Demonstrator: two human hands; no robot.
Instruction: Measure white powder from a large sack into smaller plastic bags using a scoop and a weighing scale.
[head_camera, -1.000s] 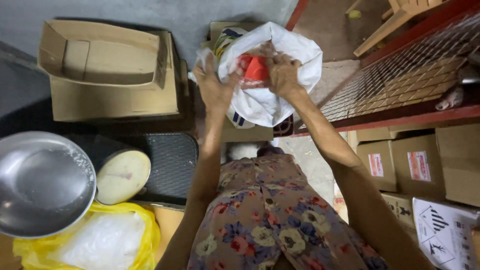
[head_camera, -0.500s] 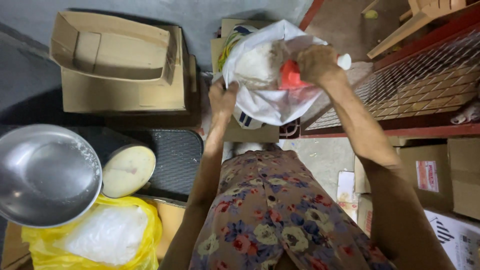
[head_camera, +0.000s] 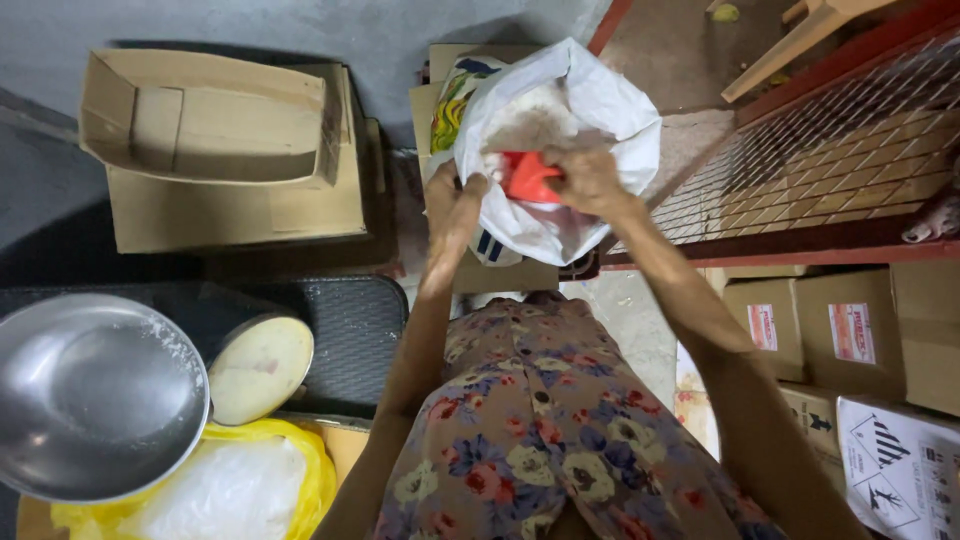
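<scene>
Right-hand fingers grip a red scoop (left fingers pinch the white sack).

A white woven plastic sack, slightly shiny and creased, holds a smooth red plastic scoop. Left of the sack, matt brown cardboard boxes; below them a polished metal bowl and a glossy yellow plastic bag.
</scene>
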